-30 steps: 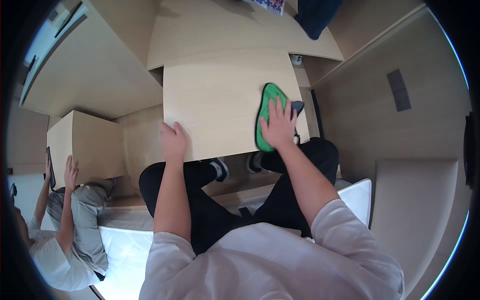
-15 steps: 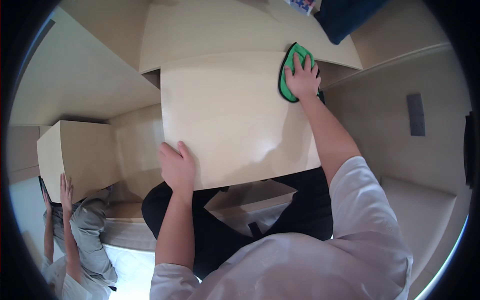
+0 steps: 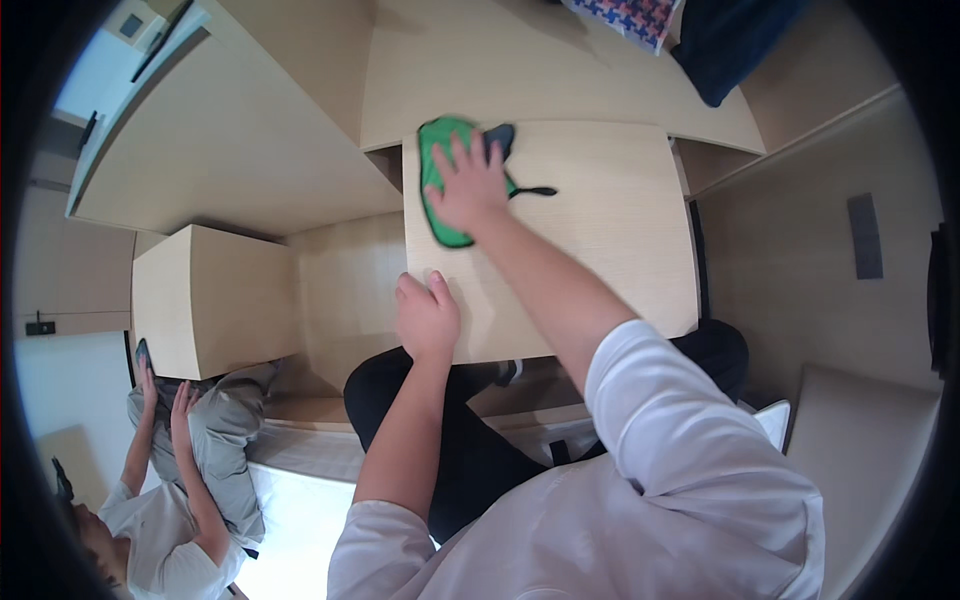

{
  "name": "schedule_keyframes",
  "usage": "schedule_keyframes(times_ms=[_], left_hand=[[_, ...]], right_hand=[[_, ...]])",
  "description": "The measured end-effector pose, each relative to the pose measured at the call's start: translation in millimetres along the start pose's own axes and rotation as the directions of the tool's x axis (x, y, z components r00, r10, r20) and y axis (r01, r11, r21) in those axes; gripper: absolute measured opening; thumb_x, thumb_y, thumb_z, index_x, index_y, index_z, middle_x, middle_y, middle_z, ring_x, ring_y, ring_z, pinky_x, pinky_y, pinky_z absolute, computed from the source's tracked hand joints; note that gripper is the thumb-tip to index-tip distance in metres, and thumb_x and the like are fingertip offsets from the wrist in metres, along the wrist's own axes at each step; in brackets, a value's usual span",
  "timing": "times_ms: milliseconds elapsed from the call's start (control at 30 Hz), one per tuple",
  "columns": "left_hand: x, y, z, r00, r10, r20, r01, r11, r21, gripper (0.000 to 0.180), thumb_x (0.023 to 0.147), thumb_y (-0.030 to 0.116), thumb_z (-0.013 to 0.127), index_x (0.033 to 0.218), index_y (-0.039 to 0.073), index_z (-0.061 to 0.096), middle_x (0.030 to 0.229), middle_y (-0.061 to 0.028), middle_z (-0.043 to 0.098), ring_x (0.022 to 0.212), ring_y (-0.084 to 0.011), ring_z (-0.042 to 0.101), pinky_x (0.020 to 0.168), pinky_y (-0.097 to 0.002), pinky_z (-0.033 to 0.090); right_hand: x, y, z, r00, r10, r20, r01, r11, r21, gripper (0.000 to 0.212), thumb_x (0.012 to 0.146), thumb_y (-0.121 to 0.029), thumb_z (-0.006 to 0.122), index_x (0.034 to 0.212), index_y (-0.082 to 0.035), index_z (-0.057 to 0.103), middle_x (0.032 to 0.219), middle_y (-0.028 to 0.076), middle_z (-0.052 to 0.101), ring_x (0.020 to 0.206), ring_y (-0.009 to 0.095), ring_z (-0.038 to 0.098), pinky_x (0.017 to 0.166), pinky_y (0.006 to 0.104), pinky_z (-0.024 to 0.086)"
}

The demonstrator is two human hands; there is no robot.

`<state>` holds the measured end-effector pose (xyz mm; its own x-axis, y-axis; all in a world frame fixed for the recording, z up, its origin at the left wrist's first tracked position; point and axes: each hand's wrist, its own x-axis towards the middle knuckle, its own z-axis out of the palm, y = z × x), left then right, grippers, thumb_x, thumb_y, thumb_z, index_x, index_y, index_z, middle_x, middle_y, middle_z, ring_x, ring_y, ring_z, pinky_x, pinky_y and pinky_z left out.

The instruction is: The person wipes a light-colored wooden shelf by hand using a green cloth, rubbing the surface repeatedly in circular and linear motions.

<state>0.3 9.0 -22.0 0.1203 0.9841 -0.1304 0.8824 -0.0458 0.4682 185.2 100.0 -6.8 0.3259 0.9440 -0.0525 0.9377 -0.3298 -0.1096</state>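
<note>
My right hand [image 3: 474, 188] lies spread on a green cleaning cloth [image 3: 437, 212] with a dark edge and a black loop, pressing it on the light wooden tabletop [image 3: 590, 240] near its far left corner. The fingers are apart and rest on top of the cloth. At the left edge of the top, my left hand [image 3: 430, 318] is closed round the board, thumb above; its other fingertips are partly hidden. My dark trousers show under the near edge.
A person [image 3: 170, 500] in a white shirt sits at the left, hands by a box-shaped wooden cabinet [image 3: 235, 300]. A dark blue cloth [image 3: 725, 50] and a patterned bag [image 3: 630, 18] lie on the far surface. A grey wall plate [image 3: 865, 236] is at the right.
My right hand has swept the green cloth from the far right corner across to the far left. My left hand keeps its hold on the left edge. The view has shifted left.
</note>
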Motion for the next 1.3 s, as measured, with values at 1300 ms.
schedule_keyframes(times_ms=[1300], left_hand=[[-8.7,-11.1,-15.1,0.997,0.052,0.058,-0.058,0.993,0.105,0.041,0.112,0.038,0.048,0.113,-0.003,0.049,0.105,-0.0324,0.069,0.092,-0.0534,0.072,0.08,-0.0609,0.059]], right_hand=[[-112.5,40.0,7.4,0.993,-0.023,-0.116,0.036,0.994,0.107,0.073,0.106,-0.045,0.052,0.168,-0.009,0.037,0.178,0.017,0.026,0.166,0.043,0.015,0.132,0.0625,0.016]])
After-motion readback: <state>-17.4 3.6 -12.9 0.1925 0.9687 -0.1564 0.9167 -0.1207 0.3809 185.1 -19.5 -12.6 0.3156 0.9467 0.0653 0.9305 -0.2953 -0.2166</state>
